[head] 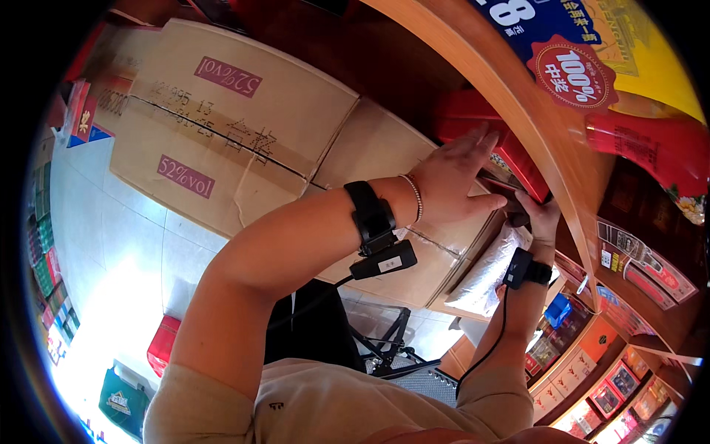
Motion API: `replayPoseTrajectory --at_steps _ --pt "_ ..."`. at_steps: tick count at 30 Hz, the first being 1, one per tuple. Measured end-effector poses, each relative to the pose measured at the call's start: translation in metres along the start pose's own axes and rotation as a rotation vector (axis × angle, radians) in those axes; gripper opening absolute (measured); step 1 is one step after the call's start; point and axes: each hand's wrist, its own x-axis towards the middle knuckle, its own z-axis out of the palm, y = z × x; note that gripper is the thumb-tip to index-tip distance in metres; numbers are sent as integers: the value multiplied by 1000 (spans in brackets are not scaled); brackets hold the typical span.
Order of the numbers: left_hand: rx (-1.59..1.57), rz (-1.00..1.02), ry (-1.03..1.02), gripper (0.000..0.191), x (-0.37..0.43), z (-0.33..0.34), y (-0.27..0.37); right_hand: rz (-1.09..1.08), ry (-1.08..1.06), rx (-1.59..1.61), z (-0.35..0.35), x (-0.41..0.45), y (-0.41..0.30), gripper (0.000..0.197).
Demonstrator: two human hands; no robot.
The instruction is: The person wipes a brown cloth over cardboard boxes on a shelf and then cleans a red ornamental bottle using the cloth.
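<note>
My left hand (457, 172) reaches over the cardboard cartons to a red box (521, 161) beside a curved wooden shelf edge (560, 144). Its fingertips overlap the red surface and its thumb stands apart; whether it grips is unclear. At the box's lower end is my right hand (541, 219), thumb against the corner and the other fingers mostly hidden. Between the hands, a small patterned surface (499, 169) shows beside the box. Below them lies a white plastic-wrapped package (482, 283). Both wrists wear black strapped devices with cables.
A large taped cardboard carton (288, 94) with printing fills the upper left, with another carton (371, 150) beside it. A yellow and blue poster (654, 61) hangs at upper right. Shelves of boxed goods (604, 388) stand lower right. A black metal frame (388, 344) is near my body.
</note>
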Motion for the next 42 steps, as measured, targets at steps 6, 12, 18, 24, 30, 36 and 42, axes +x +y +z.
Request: replayPoseTrajectory --at_steps 6,12,18,24,30,36,42 --pt "177 -65 66 84 -27 -63 6 97 152 -137 -6 -43 -6 43" --pt "461 8 267 75 -62 -158 -23 144 -19 101 94 -78 -66 24" --pt "584 10 352 71 -93 -247 -49 -356 136 -228 223 27 -141 35" --pt "604 16 352 70 -104 -290 -67 -777 285 -500 303 144 -185 40" --pt "583 16 311 73 -90 -309 -74 -788 319 -702 333 168 -204 41" --pt "540 146 390 65 -50 -307 -82 -787 350 -747 327 171 -200 41" --pt "891 116 392 64 -12 -298 -79 -788 372 -767 318 171 -194 42"
